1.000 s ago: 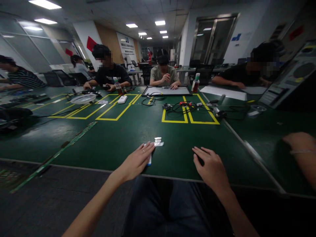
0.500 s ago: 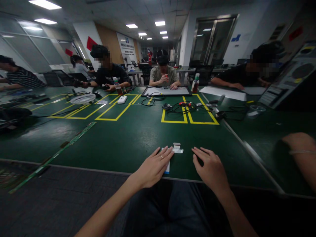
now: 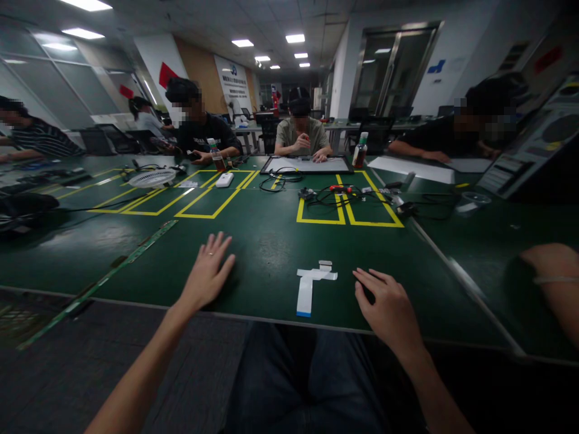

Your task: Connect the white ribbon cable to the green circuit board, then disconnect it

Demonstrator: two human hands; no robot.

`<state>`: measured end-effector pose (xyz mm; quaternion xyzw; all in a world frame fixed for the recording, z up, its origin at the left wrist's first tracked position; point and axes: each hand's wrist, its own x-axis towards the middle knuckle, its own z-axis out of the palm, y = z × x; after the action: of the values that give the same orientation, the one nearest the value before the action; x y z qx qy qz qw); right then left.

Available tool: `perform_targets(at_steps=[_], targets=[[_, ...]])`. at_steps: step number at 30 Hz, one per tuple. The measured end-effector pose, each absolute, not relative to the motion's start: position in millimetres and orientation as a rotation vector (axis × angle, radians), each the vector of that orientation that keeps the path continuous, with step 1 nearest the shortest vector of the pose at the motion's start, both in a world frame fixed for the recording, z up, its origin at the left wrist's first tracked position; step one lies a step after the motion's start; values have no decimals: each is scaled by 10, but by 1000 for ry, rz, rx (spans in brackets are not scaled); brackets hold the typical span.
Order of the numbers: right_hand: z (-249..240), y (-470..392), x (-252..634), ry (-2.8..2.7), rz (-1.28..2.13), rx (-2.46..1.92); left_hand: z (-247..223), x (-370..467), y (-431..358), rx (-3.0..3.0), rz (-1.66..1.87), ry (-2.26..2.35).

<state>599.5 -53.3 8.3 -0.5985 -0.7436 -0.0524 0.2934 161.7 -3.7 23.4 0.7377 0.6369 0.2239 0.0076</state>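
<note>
1. Two hands show in the head view: left hand [image 3: 203, 278] spread, right hand [image 3: 389, 306] loosely curved, thumb apart; neither visibly grips anything.
2. Between them, the white ribbon cable [image 3: 305, 294] lies on the green table [image 3: 262, 253]; light edge contact should avoid creasing.
3. Left bottle [image 3: 218, 160] and right bottle [image 3: 359, 157] contain reddish-brown liquid; the clear tub's [image 3: 480, 199] pale contents are unclear.

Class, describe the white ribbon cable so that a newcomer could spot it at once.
Find the green table, then its near edge, between the left hand and the right hand. The cable lies there, touching neither. Unlike the long green strip further left, it is short and white, with a blue near end.
</note>
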Motion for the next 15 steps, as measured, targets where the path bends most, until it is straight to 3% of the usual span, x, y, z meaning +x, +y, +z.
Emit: perform_targets(at_steps=[3,5,15], targets=[[61,-520,6001,-1979,-160,-1607,160,871,117,2014,426,2596],[48,-514,6003,-1972,-169,-1612,133,486,137,1761,233,2748],[81,-535,5988,-1977,-157,-1613,155,97,166,1642,76,2703]])
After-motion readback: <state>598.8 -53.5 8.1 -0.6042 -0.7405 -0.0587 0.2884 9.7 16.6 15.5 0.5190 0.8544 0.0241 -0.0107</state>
